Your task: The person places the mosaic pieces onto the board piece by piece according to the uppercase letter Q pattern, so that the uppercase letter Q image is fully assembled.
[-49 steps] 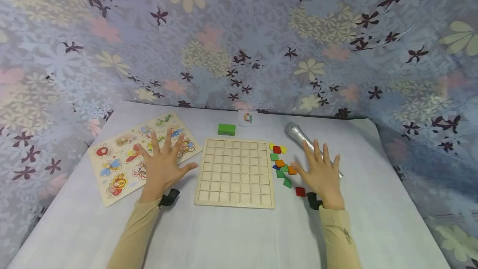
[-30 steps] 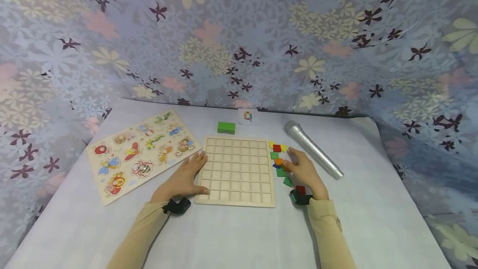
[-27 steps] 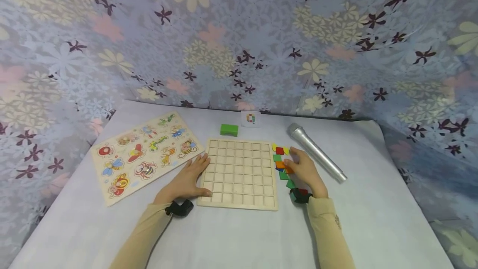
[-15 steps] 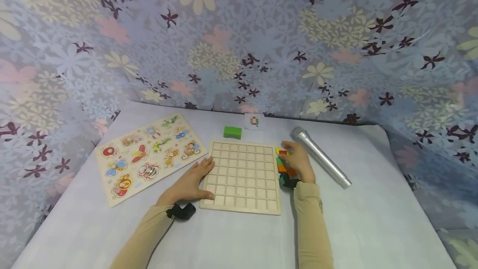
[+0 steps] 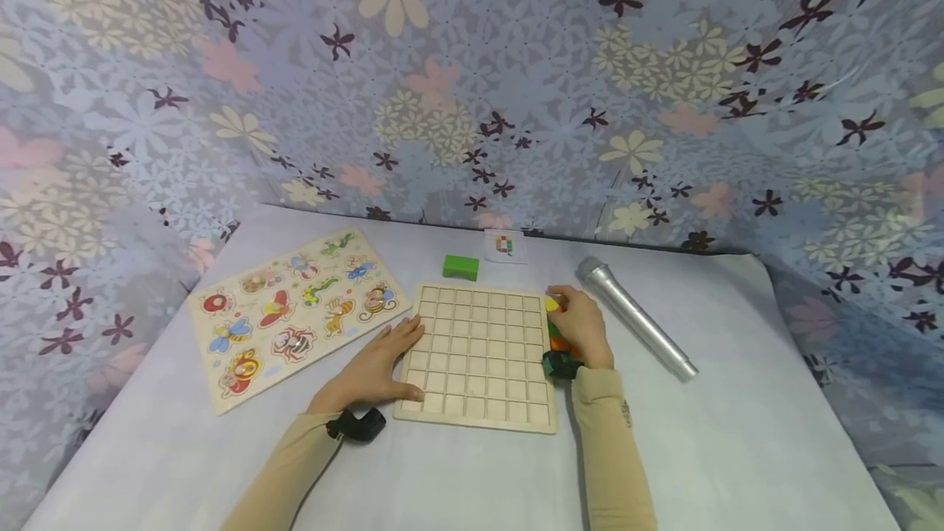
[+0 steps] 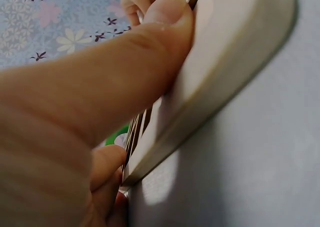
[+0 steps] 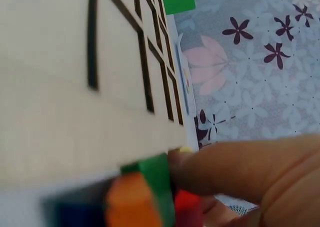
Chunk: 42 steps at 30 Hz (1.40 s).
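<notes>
The fingers of my left hand (image 5: 376, 367) lie along the left edge of a square wooden grid board (image 5: 479, 359). Its thumb rests on the frame near the front left corner, close up in the left wrist view. My right hand (image 5: 583, 326) is bent over a cluster of coloured tiles beside the board's right edge. A yellow tile (image 5: 551, 303) shows at its thumb and forefinger. In the right wrist view the thumb touches the tiles, with a green tile (image 7: 156, 179), an orange tile (image 7: 131, 202) and a red tile (image 7: 187, 207) close by. I cannot tell whether the fingers pinch one.
A wooden puzzle board with insect pictures (image 5: 298, 314) lies at the left. Behind the grid board stand a green block (image 5: 460, 267) and a small card with a coloured pattern (image 5: 505, 246). A silver microphone (image 5: 637, 318) lies right of my right hand. Floral cloth (image 5: 472, 88) hangs behind.
Both hands came down from spread above the table. My left hand settled on the grid board's left edge. My right hand reached the tiles, then moved towards the yellow ones at the far end.
</notes>
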Each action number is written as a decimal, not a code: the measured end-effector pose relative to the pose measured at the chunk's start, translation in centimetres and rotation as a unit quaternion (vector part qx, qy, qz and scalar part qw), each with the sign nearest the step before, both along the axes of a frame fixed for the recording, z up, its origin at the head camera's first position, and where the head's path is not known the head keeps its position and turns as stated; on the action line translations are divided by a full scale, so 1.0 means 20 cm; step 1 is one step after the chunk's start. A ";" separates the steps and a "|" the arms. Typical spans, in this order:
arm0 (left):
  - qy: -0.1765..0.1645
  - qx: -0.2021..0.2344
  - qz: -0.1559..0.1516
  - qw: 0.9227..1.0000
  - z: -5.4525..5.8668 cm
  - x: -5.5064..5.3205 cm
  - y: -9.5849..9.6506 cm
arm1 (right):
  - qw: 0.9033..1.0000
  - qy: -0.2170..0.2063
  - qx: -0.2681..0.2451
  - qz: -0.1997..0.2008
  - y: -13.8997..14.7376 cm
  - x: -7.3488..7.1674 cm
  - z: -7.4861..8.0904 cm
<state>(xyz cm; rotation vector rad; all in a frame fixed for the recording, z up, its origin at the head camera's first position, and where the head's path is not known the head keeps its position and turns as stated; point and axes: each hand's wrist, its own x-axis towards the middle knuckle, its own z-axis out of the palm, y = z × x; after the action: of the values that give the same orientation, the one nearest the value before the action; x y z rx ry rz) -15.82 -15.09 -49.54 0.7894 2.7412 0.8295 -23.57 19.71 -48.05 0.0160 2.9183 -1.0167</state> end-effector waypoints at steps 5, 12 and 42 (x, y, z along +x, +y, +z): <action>0.006 -0.008 0.000 1.000 -0.02 0.00 0.00 | 0.999 -0.036 0.017 -0.005 0.00 0.02 0.00; 0.007 -0.003 0.003 1.000 -0.02 0.00 0.00 | 0.999 -0.034 -0.009 -0.032 0.02 0.02 -0.01; 0.004 -0.012 0.000 1.000 0.00 0.00 0.00 | 0.978 0.018 -0.207 0.010 -0.60 0.00 -0.05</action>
<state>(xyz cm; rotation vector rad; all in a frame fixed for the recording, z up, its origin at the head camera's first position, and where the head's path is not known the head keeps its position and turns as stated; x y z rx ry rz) -15.77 -15.01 -49.45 0.7894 2.7536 0.7932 -23.58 7.76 -49.04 -0.0474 2.6676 -1.6097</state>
